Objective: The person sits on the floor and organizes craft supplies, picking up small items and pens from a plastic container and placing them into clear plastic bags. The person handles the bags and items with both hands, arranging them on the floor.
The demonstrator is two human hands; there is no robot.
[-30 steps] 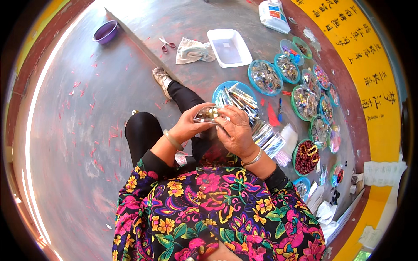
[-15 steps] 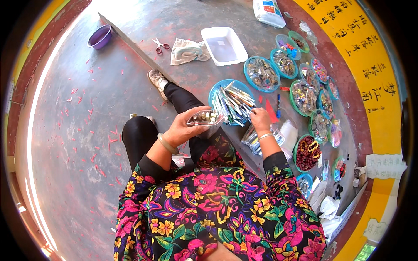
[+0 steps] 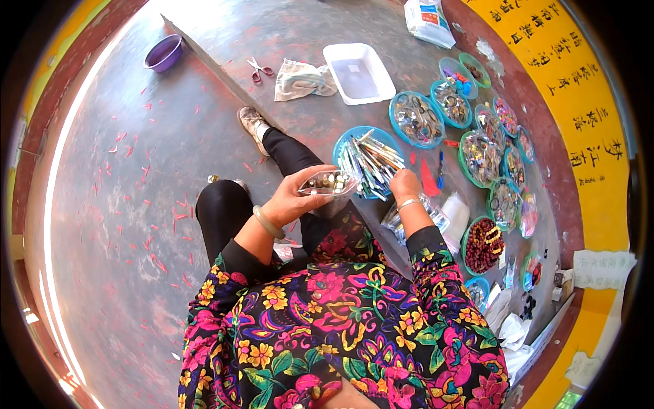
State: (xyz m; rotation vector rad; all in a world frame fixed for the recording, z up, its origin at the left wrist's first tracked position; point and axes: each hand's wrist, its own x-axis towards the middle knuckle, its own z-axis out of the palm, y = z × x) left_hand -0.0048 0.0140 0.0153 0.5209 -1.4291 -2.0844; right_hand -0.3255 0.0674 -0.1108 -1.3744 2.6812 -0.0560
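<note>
My left hand (image 3: 298,198) is closed round a clear plastic bag (image 3: 332,183). Small round ends, some pale and some dark, show inside its open mouth. To the right of it stands a blue basket (image 3: 340,140) heaped with pens (image 3: 371,162). My right hand (image 3: 405,184) is at the basket's right edge with its fingers curled down by the pens; what they grip, if anything, is hidden. Just below this hand lie clear packets (image 3: 398,219) and a white plastic bag (image 3: 455,217).
Several baskets of small goods, among them a basket of dark red beads (image 3: 482,245), line the right side. Farther off are a white tub (image 3: 381,92), a cloth (image 3: 303,80), scissors (image 3: 259,71) and a purple basin (image 3: 163,54). A blue marker (image 3: 441,170) lies near my right hand.
My right hand has drawn slightly in toward me, and its fingers are now more tucked under. My left hand still holds the bag. The whole view has shifted a little.
</note>
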